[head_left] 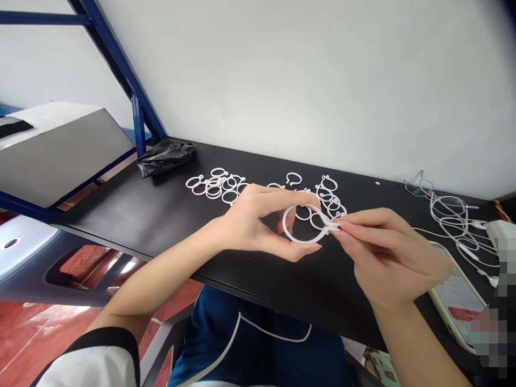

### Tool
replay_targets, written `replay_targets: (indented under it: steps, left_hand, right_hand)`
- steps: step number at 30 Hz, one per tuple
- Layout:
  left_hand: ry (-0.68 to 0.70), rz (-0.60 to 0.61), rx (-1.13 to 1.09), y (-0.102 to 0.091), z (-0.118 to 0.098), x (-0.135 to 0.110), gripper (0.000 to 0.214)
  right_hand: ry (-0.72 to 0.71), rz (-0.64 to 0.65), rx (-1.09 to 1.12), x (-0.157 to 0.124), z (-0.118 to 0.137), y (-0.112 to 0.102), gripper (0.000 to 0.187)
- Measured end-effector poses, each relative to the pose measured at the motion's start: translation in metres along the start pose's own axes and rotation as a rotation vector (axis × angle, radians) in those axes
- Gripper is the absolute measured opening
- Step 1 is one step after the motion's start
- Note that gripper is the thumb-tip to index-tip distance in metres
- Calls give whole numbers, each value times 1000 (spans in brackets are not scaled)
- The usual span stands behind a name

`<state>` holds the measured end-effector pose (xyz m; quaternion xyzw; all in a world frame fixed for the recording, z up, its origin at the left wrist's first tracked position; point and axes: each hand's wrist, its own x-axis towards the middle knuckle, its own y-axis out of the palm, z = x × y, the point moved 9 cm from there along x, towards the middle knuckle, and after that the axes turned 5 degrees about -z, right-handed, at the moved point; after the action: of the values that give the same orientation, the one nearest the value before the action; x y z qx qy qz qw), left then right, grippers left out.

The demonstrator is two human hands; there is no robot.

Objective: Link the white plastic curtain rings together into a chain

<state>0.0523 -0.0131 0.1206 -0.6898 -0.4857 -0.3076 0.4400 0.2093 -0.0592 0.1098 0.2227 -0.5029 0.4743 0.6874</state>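
Observation:
A white plastic ring (303, 241) is held up above the black table between both hands. My left hand (262, 220) curves around its loop, the thumb along the lower side and the index finger along the upper side. At the ring's narrow end, my right hand (387, 252) pinches with thumb and fingertips; the exact part under the fingers is partly hidden. Behind the hands lie several more white rings (328, 200), with small knobs or eyelets on them. A second pile of white rings (213, 188) spreads to the left.
A crumpled black plastic bag (166, 158) lies at the table's far left. On the right are glasses (419, 186), tangled white earphones (453, 215) and a phone (459, 295) near my right wrist. A white wall (306, 80) rises along the back of the black table (121, 209).

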Motion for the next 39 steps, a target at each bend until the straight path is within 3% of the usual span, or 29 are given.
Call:
replay_targets:
  steps: [39]
  left_hand:
    - [-17,1,-12,1,1,-1,27]
  right_hand:
    - [-7,-39,-18,-1,-2,-1,33]
